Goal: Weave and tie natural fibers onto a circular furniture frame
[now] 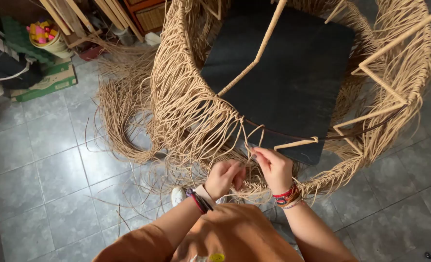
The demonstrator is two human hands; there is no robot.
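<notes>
while i stood by, this is what i saw:

left hand: the left hand was curled into a loose fist low on the near rim of the chair frame, fingers clenched around a bunch of tan cords; just which cords lay inside the fist i could not tell.

right hand: the right hand sat just beside the left, almost touching it, its fingertips pinched on a looped cord that rose and bent over the rim.

cord: the loop stood between both hands and the rim, at the near edge of the frame, a little left of the dark seat's front corner.

chair frame: it was wrapped in pale cord, its bare rods crossing over a black seat pad, with woven strands hanging thick along its left and near sides.

loose strands: a big sheaf of unwoven cord spilled onto the grey tiled floor to the left of the frame.

wrists: both carried bracelets, dark and red on the left, red and mixed colours on the right.

sleeves: orange.

far corner: a green box and a small tub of bright bits stood well apart from the work.
</notes>
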